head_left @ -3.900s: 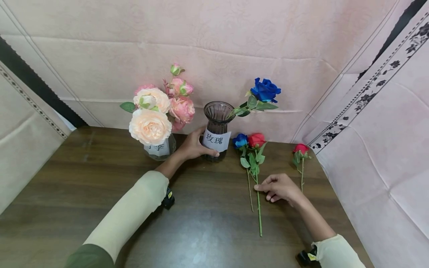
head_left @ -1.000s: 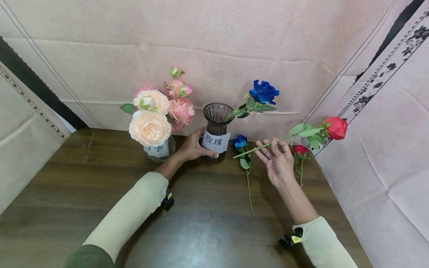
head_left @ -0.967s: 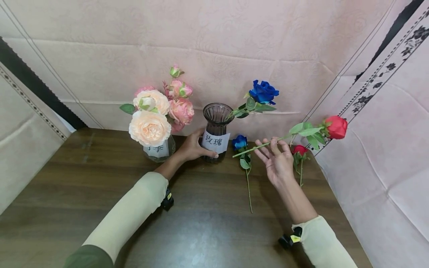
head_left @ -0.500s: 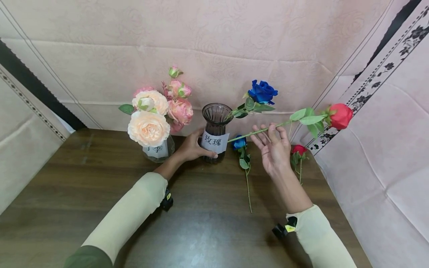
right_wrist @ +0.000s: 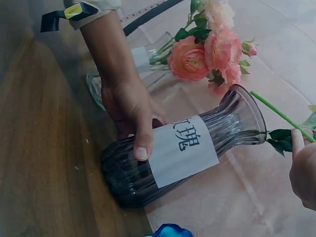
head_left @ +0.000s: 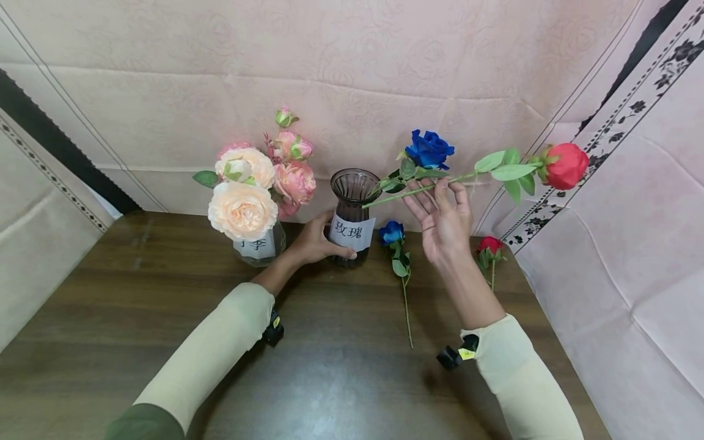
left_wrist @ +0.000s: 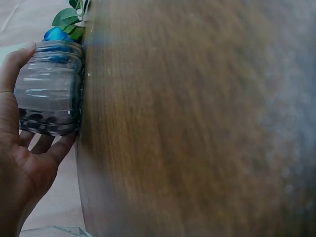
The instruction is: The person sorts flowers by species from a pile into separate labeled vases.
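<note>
My left hand (head_left: 320, 240) grips the lower part of a dark ribbed glass vase (head_left: 352, 211) with a white paper label, thumb across its front. One blue rose (head_left: 430, 150) stands in the vase, leaning right over the rim. My right hand (head_left: 448, 229), palm up, pinches the stem of a red rose (head_left: 566, 166) between thumb and fingers. The rose lies slanted in the air, bloom to the right. In the right wrist view, the bare end of its green stem (right_wrist: 279, 113) is right at the vase's mouth.
Left of my left hand, a clear vase (head_left: 282, 239) bears peach and pink flowers (head_left: 244, 211). Another blue rose (head_left: 392, 233) lies on the wooden table (head_left: 330, 366) below my right hand. A second red rose (head_left: 489, 245) lies near the right edge. Pale cloth walls (head_left: 352, 91) enclose the table.
My right hand picked the red rose off the table, turned it sideways, then raised it and brought the stem end left to the vase's rim. The left hand stays on the vase.
</note>
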Action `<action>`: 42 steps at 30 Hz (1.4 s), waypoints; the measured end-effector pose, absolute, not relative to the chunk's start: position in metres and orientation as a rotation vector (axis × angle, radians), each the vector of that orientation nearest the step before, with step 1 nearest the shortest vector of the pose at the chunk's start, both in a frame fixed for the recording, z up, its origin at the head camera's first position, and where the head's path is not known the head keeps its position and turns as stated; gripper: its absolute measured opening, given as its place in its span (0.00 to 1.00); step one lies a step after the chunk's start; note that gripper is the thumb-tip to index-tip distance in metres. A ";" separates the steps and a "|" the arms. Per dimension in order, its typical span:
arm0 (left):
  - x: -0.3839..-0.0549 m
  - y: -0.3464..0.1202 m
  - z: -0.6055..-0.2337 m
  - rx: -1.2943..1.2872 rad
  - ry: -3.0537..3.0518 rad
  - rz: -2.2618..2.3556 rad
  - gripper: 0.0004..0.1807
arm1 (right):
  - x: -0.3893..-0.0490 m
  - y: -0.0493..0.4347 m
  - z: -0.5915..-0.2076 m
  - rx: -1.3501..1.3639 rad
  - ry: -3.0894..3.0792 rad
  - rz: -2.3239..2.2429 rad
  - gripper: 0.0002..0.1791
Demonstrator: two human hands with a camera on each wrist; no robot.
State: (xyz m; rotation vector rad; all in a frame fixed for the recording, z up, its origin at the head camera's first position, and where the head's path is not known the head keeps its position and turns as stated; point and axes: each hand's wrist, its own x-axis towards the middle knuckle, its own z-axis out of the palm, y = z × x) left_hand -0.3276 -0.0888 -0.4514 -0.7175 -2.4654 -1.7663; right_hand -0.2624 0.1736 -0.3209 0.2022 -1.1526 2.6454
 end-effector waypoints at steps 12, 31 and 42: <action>-0.329 -0.088 -0.452 -0.703 -2.484 -1.752 0.53 | -0.274 0.161 -0.310 0.179 -1.109 2.637 0.04; -0.327 -0.089 -0.453 -0.686 -2.483 -1.756 0.54 | -0.274 0.133 -0.325 0.361 -1.502 2.208 0.03; -0.327 -0.089 -0.452 -0.690 -2.487 -1.758 0.56 | -0.271 0.119 -0.337 0.234 -2.015 1.688 0.15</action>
